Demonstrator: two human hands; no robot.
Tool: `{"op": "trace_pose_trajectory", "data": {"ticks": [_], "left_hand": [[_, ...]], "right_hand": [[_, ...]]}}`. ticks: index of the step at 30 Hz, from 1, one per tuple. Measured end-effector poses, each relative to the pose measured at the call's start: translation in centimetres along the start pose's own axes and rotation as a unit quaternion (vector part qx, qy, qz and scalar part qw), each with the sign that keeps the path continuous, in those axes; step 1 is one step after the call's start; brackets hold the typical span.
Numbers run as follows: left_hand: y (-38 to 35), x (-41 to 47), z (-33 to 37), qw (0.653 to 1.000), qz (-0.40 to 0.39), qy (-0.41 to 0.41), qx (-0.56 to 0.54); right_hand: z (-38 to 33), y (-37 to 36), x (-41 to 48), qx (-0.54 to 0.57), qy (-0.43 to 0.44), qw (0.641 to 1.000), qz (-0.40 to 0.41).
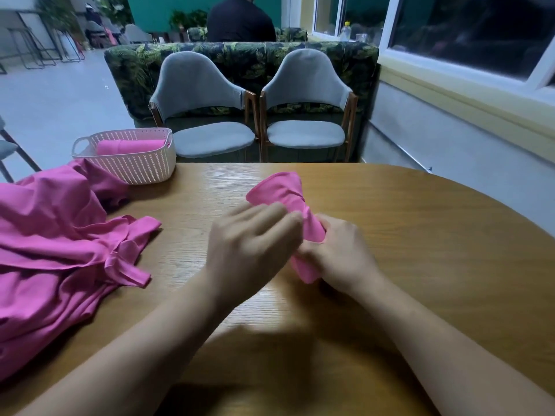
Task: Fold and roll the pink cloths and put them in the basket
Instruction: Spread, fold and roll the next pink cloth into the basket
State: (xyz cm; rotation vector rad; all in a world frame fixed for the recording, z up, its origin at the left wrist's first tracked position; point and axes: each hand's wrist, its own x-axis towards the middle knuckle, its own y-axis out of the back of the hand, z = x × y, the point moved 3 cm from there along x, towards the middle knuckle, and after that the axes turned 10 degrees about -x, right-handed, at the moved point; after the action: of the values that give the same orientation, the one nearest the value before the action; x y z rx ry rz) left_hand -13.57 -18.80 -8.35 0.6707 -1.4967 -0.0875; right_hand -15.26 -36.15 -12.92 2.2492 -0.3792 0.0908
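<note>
A rolled pink cloth (283,192) is held above the middle of the wooden table (420,235). My right hand (339,253) grips the lower part of the roll, its fingers curled round it. My left hand (252,235) is blurred and touches the roll from the left; its fingertips meet the cloth, and I cannot tell whether they pinch it. The pale pink plastic basket (141,169) stands at the table's far left edge with rolled pink cloths (129,147) lying in it. A loose heap of pink cloths (54,244) lies on the left of the table.
Two grey chairs (204,115) stand behind the table's far edge, in front of a leaf-patterned sofa back (240,61). A wall with a window (468,31) runs along the right. A person sits far behind.
</note>
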Motion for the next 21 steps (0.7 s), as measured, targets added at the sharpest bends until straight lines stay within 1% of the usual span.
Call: {"op": "trace_pose_trajectory", "data": {"ticks": [2, 4, 8, 11, 14, 16, 19, 21], "left_hand": [[-0.6, -0.2, 0.7, 0.999, -0.031, -0.040, -0.010], [-0.9, -0.4, -0.3, 0.999, -0.038, -0.027, 0.007], [-1.0, -0.4, -2.6, 0.998, 0.001, 0.028, 0.058], [-1.5, -0.3, -2.6, 0.995, 0.009, 0.070, 0.071], [-1.5, -0.5, -3.1, 0.987, -0.015, 0.137, 0.080], [-1.6, -0.6, -3.4, 0.983, -0.039, 0.165, 0.074], [-2.5, -1.2, -3.7, 0.969, -0.092, 0.224, 0.047], [-3.4, -2.0, -4.0, 0.956, -0.114, 0.270, 0.022]], "right_hand": [[0.4, -0.3, 0.0, 0.059, -0.026, 0.997, -0.050], [1.3, -0.4, 0.2, 0.100, -0.055, 0.992, -0.059], [1.7, 0.0, 0.5, 0.188, -0.087, 0.978, -0.021], [1.1, -0.3, 0.3, 0.211, -0.089, 0.973, -0.004], [0.6, -0.2, 0.0, 0.234, -0.090, 0.968, 0.003], [0.5, -0.1, -0.2, 0.245, -0.091, 0.965, 0.002], [0.4, -0.2, -0.3, 0.310, -0.111, 0.944, -0.024], [0.3, -0.1, -0.3, 0.346, -0.115, 0.930, -0.042]]}}
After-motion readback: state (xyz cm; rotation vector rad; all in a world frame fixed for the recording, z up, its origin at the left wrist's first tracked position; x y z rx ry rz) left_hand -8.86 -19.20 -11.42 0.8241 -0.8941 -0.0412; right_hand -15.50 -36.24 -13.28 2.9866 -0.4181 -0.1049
